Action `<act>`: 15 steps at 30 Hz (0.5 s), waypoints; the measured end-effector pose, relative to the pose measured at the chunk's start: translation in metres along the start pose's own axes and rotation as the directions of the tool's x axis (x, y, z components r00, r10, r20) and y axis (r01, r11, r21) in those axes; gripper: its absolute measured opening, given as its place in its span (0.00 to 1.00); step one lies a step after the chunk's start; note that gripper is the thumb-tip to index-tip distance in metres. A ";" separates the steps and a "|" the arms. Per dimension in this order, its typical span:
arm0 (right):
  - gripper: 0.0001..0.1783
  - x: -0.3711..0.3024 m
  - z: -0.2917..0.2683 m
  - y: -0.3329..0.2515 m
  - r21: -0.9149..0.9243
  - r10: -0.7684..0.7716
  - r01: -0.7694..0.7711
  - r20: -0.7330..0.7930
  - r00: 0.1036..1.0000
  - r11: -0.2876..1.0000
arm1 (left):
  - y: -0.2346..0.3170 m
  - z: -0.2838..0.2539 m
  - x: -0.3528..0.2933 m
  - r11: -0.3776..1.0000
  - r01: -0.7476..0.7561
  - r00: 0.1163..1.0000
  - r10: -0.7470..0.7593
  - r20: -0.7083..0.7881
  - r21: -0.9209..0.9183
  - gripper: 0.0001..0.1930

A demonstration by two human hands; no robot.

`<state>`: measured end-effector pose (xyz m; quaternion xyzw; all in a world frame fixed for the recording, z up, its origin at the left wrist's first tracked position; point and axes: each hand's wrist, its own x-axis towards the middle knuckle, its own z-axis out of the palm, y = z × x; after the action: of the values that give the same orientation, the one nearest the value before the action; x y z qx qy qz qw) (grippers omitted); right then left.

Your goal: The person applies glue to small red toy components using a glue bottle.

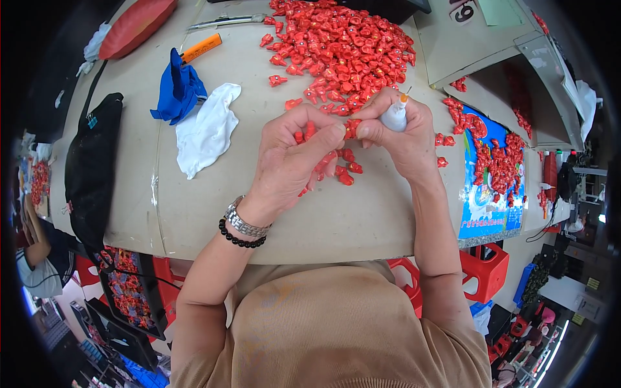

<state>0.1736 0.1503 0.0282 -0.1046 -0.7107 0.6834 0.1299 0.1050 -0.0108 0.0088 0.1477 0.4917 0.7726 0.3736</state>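
Both of my hands meet over the table in front of the large heap of red pieces. A small red figurine (351, 129) is pinched between the fingertips of the two hands. My left hand (284, 158) is closed, with more small red pieces showing between its fingers. Tucked in my right hand (414, 145) is a small white squeeze bottle (393, 118), its orange collar and thin needle tip pointing up. Thumb and forefinger of that hand touch the figurine. Several loose red pieces (347, 176) lie just below the hands.
Beyond my hands spreads a heap of red pieces (349, 52). To the left are a white cloth (210, 129), a blue cloth (178, 90), an orange-handled tool (202, 48), a black pouch (96, 168) and a red tray (139, 26). A blue printed sheet (482, 216) bearing red pieces lies right, near a metal cabinet (479, 39).
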 end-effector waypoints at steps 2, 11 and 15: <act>0.06 0.001 0.000 0.002 0.041 0.041 -0.042 0.004 0.999 0.998 | 0.000 0.000 -0.001 1.000 0.008 1.000 -0.008 -0.006 -0.022 0.05; 0.07 0.001 0.003 -0.003 0.029 0.081 -0.080 -0.021 0.996 0.996 | -0.003 -0.006 0.004 0.991 -0.117 0.991 0.114 0.065 0.058 0.06; 0.07 0.000 0.009 0.005 0.022 0.004 -0.002 -0.071 0.997 1.000 | 0.002 -0.004 0.002 0.992 0.054 0.998 -0.051 0.030 -0.111 0.06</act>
<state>0.1708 0.1421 0.0228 -0.1283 -0.6980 0.6872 0.1551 0.1008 -0.0124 0.0083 0.1240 0.4463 0.7868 0.4079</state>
